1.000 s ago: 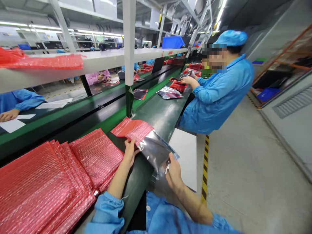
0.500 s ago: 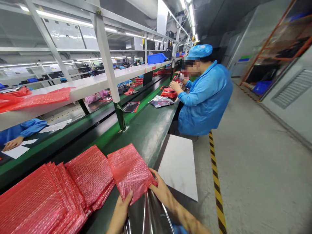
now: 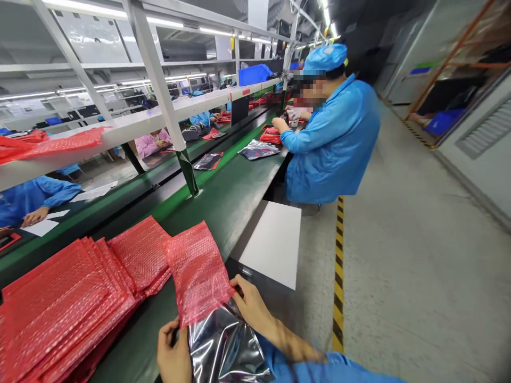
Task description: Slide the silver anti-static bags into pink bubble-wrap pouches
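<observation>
Pinched at its near left corner by my left hand [image 3: 174, 348] is a red bubble-wrap bag [image 3: 197, 268]. My right hand [image 3: 251, 303] grips the same bag at its near right edge. A shiny dark silver bag [image 3: 223, 346] meets the red bag's near end, between my hands. Part of the silver bag seems to lie inside the red one, though the overlap is hard to make out. To the left, stacked red bubble-wrap bags [image 3: 59, 298] lie on the green bench [image 3: 211, 213].
A co-worker in blue [image 3: 331, 127] sits farther along the bench. A white board [image 3: 271, 239] lies by the bench's right edge. An upright post [image 3: 159, 80] carries a shelf [image 3: 131, 127] above. Another person's hand [image 3: 35, 216] rests on papers across the line.
The red bag has shifted left and toward me. More of the silver bag shows below it, and my hands have moved to its two near corners. The view has also shifted.
</observation>
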The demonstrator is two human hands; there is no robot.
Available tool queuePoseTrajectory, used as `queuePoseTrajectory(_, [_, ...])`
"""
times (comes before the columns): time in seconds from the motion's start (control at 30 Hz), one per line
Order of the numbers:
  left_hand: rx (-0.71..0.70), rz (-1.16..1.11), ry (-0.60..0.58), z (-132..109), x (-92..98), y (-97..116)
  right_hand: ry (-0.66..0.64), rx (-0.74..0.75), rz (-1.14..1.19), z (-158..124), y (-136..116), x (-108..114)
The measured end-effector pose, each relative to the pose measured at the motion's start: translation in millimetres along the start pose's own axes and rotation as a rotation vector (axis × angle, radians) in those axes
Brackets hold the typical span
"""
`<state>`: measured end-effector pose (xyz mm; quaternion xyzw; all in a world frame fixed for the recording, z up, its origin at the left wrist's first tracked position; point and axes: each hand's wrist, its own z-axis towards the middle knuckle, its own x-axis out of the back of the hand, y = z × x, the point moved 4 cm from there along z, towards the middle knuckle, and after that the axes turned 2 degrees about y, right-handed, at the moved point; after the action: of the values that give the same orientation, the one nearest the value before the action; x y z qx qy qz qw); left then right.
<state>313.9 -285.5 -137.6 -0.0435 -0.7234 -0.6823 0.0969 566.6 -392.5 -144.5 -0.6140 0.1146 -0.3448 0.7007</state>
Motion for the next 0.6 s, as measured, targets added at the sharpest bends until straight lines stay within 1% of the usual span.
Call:
queuePoseTrajectory(0.07, [-0.048,0.103,-0.029,-4.8,7.7,8.8,0.019,0.048,0.008,-9.4,0.0,8.2])
queuePoseTrajectory(0.17, [-0.193,0.232,-0.146,-13.8,14.0,34.0,0.029,0.055,0.014,-22.2,-1.3,18.8])
queuePoseTrajectory(0.2, [-0.249,0.233,-0.178,-16.4,15.6,43.4,0.032,0.046,0.017,-26.1,-2.1,22.4])
queuePoseTrajectory(0.23, [-0.27,0.206,-0.221,-18.2,16.8,50.4,0.029,0.041,0.015,-29.9,-2.8,25.9])
queuePoseTrajectory(0.27, [-0.268,0.207,-0.213,-18.6,20.3,55.2,0.025,0.043,0.013,-33.5,-2.9,29.5])
queuePoseTrajectory(0.3, [-0.253,0.22,-0.219,-18.5,23.7,57.7,0.013,0.06,-0.003,-36.9,-2.3,33.1])
queuePoseTrajectory(0.33, [-0.235,0.197,-0.258,-18.4,26.7,58.7,-0.011,0.089,-0.035,-40.1,-0.5,36.5])
queuePoseTrajectory(0.43, [-0.149,0.127,-0.467,-21.1,35.2,54.2,-0.052,0.233,-0.129,-49.0,10.4,48.2])
queuePoseTrajectory(0.47, [-0.109,0.097,-0.549,-23.6,37.6,50.9,-0.067,0.291,-0.15,-52.3,14.4,51.9])
queuePoseTrajectory(0.53, [-0.018,0.039,-0.678,-30.7,42.4,41.8,-0.104,0.363,-0.182,-60.0,21.5,59.0])
queuePoseTrajectory(0.6, [0.075,-0.008,-0.754,-40.3,47.0,30.6,-0.141,0.383,-0.198,-70.0,25.7,66.7])
